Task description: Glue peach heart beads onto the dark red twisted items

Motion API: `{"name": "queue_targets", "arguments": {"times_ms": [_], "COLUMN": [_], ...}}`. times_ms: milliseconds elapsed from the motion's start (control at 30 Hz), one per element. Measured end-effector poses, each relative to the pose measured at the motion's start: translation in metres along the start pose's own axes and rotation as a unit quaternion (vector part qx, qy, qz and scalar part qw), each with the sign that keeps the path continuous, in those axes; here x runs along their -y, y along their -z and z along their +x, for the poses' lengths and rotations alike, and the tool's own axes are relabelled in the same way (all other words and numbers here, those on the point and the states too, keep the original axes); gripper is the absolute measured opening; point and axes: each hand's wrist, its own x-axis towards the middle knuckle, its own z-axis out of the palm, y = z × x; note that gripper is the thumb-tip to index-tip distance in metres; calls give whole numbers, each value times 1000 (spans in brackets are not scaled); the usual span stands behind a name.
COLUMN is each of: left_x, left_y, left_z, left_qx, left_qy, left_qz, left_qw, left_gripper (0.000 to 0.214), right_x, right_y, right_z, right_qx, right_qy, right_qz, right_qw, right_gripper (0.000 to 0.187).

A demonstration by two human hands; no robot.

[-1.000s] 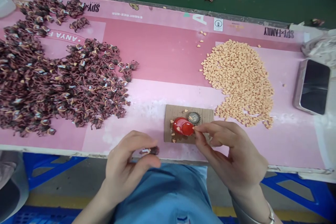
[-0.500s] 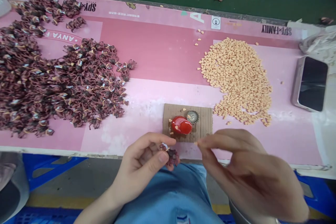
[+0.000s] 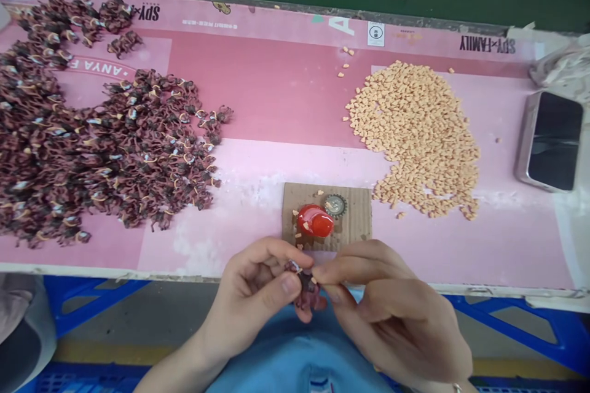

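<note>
Left hand: the person's left hand (image 3: pixel 251 298) sits at the near edge of the bench, its fingers and thumb curled closed around a small dark brown rubbery piece (image 3: pixel 304 285).

Right hand: the person's right hand (image 3: pixel 387 313) comes in from the right, its thumb and forefinger pinched together against the top of that piece. A thin metal bracelet (image 3: pixel 456 388) is cut off at the bottom of the view.

Held piece: it is between the two hands, just past the near edge, with a pale speck at its top. The fingers cover much of it, so its exact shape is hard to make out. Whether the right fingertips also hold a tiny granule is hidden.

Card: a square of brown corrugated cardboard (image 3: pixel 354 215) lies just beyond the hands, near the middle of the bench. On it are a glossy red blob (image 3: pixel 315 221), a crimped metal bottle cap (image 3: pixel 335 205) touching the blob, and a few loose granules.

Bench left: a large heap of dark brown rubbery pieces (image 3: pixel 101 141) with pale bands covers the pink printed mat (image 3: pixel 258 98).

Bench right: a mound of peach-coloured granules (image 3: pixel 415 135) lies beyond the card, and a phone in a silver case (image 3: pixel 550 141) and a crumpled plastic bag (image 3: pixel 560 67) sit at the right edge.

Below the bench: a blue plastic stool frame (image 3: pixel 92 295) shows.
</note>
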Motion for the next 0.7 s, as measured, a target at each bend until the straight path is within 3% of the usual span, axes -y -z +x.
{"name": "queue_targets", "arguments": {"times_ms": [100,200,267,300,367,467,500,567,700], "left_x": [0,-13,-31,-44,-75,-132,-151,-188,-243], "left_y": [-1,-1,1,3,7,10,10,10,17], "left_z": [0,1,3,6,22,79,107,169,275], "left_qx": [-35,-54,-51,-46,-37,-84,-126,-202,-270], "left_qy": [-26,-76,-129,-159,-218,-272,-255,-203,-200], "left_qz": [52,223,393,480,636,790,817,827,816], "left_qw": [998,970,909,862,739,543,501,484,470], "left_gripper": [13,8,4,7,10,18,25,38,44], "right_x": [-1,-9,-18,-24,-37,-54,-59,-64,-64], "right_y": [0,3,10,14,23,33,35,38,44], "right_z": [-7,-20,-30,-34,-40,-42,-43,-45,-52], "right_qx": [0,-46,-147,-200,-286,-362,-377,-389,-398], "right_qy": [2,-19,-53,-68,-72,-74,-78,-95,-135], "right_qz": [5,6,13,17,15,-12,-21,-33,-58], "right_qw": [1000,999,988,977,955,929,923,916,905], "right_gripper": [32,22,15,18,28,28,25,20,15]}}
